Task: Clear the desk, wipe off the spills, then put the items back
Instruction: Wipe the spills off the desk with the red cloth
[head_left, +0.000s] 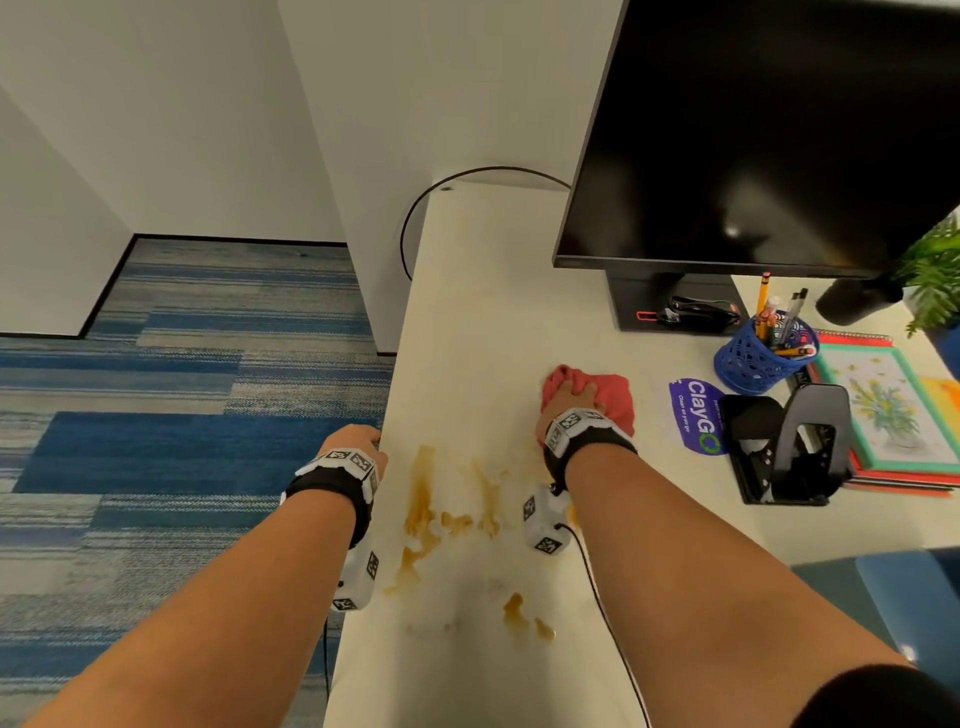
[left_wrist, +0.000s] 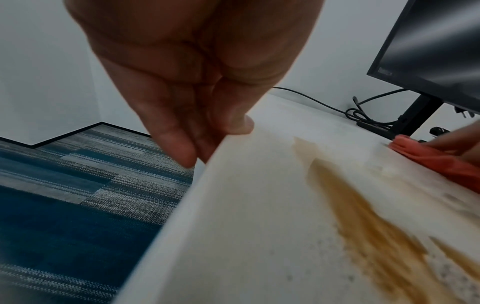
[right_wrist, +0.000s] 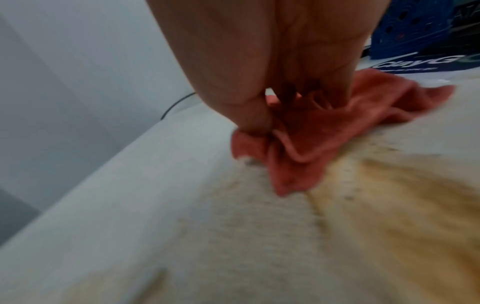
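Note:
A brown spill (head_left: 423, 499) streaks the white desk (head_left: 467, 312) between my two arms, with more drops nearer me. My right hand (head_left: 571, 395) grips a bunched red cloth (head_left: 613, 400) and presses it onto the desk just beyond the spill. The right wrist view shows the fingers (right_wrist: 337, 90) dug into the red cloth (right_wrist: 311, 139), whose near corner touches the spill (right_wrist: 389, 195). My left hand (head_left: 358, 441) rests on the desk's left edge. There the thumb (left_wrist: 241, 123) lies on top and the fingers (left_wrist: 176, 144) hang fairly straight beside the edge.
To the right stand a black monitor (head_left: 753, 130), a blue pen basket (head_left: 763, 358), a purple ClayGo sticker (head_left: 696, 415), a black hole punch (head_left: 795, 447) and stacked notebooks (head_left: 888, 405). A black cable (head_left: 415, 218) loops off the far corner. Blue carpet (head_left: 156, 415) lies left.

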